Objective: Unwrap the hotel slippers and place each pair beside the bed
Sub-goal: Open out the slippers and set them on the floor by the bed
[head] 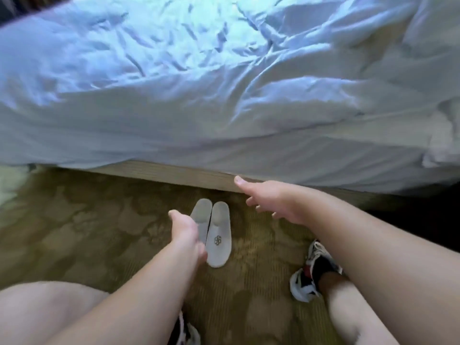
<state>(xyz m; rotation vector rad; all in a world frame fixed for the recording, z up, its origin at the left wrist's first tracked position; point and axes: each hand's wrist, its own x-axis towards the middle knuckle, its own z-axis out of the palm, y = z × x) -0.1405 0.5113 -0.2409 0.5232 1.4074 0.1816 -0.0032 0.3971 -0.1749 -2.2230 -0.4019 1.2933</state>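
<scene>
Now the slippers (212, 232) lie side by side on the carpet (99, 220), just near the bed (199, 70). Left hand (186, 232) hangs over them; can't tell if it's shut or holding, fingers hid. Right hand (271, 202) is open w/ nothing in it. A bump could push 1 slipper crooked. Pic is blurry; left slipper partly hid.

white slippers (214, 235) w/ grey logo, olive floral-patterned carpet (87, 220), pale blue-white duvet (199, 83).
</scene>
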